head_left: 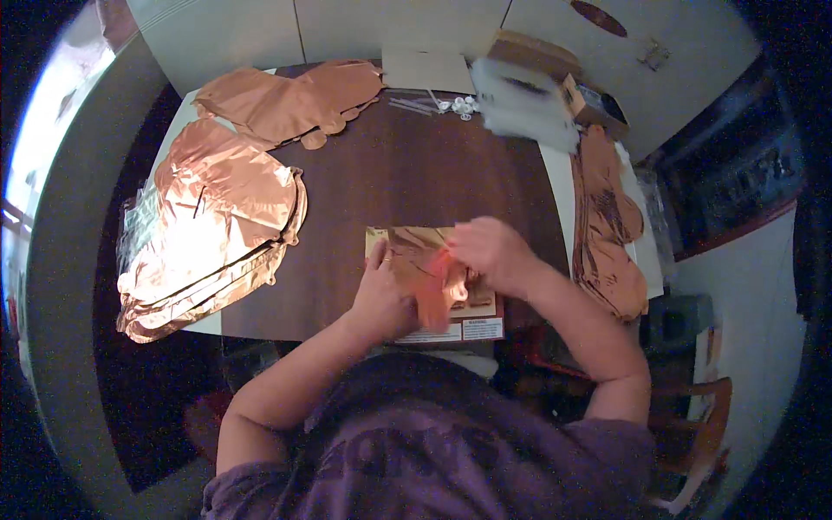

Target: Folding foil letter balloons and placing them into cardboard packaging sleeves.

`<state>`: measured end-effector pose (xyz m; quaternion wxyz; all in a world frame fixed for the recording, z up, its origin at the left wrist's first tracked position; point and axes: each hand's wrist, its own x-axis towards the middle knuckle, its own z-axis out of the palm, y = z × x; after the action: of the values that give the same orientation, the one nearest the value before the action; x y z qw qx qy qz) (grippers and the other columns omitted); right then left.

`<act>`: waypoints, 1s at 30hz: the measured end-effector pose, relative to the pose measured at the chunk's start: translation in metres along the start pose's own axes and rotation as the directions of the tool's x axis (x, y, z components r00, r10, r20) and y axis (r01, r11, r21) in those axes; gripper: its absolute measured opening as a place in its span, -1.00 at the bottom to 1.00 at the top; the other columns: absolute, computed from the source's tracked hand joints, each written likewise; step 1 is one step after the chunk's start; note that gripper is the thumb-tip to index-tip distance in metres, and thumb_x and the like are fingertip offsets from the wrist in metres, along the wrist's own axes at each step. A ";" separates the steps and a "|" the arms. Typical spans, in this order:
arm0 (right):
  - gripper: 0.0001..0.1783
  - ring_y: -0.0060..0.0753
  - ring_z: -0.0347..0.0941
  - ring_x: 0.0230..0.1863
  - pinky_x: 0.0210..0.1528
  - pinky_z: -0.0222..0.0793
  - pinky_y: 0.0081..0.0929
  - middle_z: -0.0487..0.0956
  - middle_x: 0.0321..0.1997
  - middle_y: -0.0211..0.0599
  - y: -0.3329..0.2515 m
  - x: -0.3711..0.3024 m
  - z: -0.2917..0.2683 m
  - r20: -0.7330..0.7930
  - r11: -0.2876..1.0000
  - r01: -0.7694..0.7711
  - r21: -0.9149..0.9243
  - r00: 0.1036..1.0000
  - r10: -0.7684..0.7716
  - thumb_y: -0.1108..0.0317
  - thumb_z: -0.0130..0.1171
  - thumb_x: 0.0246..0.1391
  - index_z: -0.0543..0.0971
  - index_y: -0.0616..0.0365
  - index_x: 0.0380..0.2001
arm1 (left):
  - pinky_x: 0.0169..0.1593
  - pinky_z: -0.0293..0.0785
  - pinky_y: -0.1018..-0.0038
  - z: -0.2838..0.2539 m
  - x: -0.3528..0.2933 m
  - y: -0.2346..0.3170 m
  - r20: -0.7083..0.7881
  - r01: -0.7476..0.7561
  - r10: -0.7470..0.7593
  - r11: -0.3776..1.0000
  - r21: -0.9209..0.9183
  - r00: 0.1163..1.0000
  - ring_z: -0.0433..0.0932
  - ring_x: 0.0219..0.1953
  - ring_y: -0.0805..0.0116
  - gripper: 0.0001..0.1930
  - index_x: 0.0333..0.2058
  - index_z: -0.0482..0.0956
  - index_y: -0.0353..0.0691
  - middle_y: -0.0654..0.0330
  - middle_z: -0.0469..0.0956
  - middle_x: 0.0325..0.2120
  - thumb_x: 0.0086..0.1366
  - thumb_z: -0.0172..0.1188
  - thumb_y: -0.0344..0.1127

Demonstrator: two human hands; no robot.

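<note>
A crumpled, shiny copper-coloured foil piece [457,282], apparently a flat foil balloon, is between my hands at the table's near edge. Part of it is smeared orange by motion. My left hand [383,299] holds its left side, one finger stretched out and the others partly hidden. At the upper right, my right hand [492,251] has its fingers bent and pinched together on the foil. Beneath the hands lies a gold and white printed package [481,328], mostly covered.
Flat copper foil balloons lie in piles at the left [225,186], the far left [290,104] and the right [607,225]. Thin clear sticks and small white pieces [459,107] sit at the back. Beside them are clear plastic packaging [524,104] and an opened cardboard box [594,104].
</note>
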<state>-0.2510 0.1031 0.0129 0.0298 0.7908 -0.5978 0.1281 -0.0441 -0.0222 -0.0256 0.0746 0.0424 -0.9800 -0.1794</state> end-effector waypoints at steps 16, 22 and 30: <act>-0.58 0.00 0.39 0.17 0.28 0.25 -0.17 0.53 0.05 -0.01 -0.014 -0.001 -0.034 0.131 0.967 -0.105 0.230 0.988 0.076 0.36 0.14 -0.04 0.53 0.32 -0.07 | 0.38 -0.16 0.03 -0.024 0.014 -0.042 -0.030 -0.306 0.309 0.949 0.068 0.951 0.05 0.37 -0.05 -0.16 0.30 0.12 -0.33 -0.10 0.13 0.31 0.27 -0.09 0.26; -0.30 0.07 0.09 0.38 0.40 -0.15 0.02 0.27 0.32 0.09 -0.046 0.020 -0.003 0.004 0.891 -0.453 0.021 0.891 0.453 -0.06 -0.09 0.23 0.32 0.33 0.19 | 0.38 -0.13 0.01 -0.017 0.007 -0.036 -0.023 -0.326 0.332 0.935 0.138 0.943 0.08 0.36 -0.05 -0.13 0.27 0.16 -0.35 -0.13 0.14 0.29 0.26 -0.15 0.32; -0.02 0.18 -0.22 0.48 0.43 -0.38 0.10 -0.09 0.45 0.22 -0.069 -0.002 0.030 0.107 0.824 -0.564 -0.050 0.817 0.566 -0.23 0.04 0.10 0.05 0.25 0.35 | 0.39 -0.22 -0.02 -0.031 -0.007 -0.036 0.111 -0.238 0.227 0.966 0.099 0.967 -0.04 0.41 -0.04 -0.14 0.32 0.08 -0.29 -0.09 0.02 0.35 0.25 -0.07 0.26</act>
<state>-0.1804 0.1189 -0.0097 -0.0383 0.5837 -0.8071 0.0800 -0.0300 -0.0653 -0.0107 0.0438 -0.0778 -0.9892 -0.1164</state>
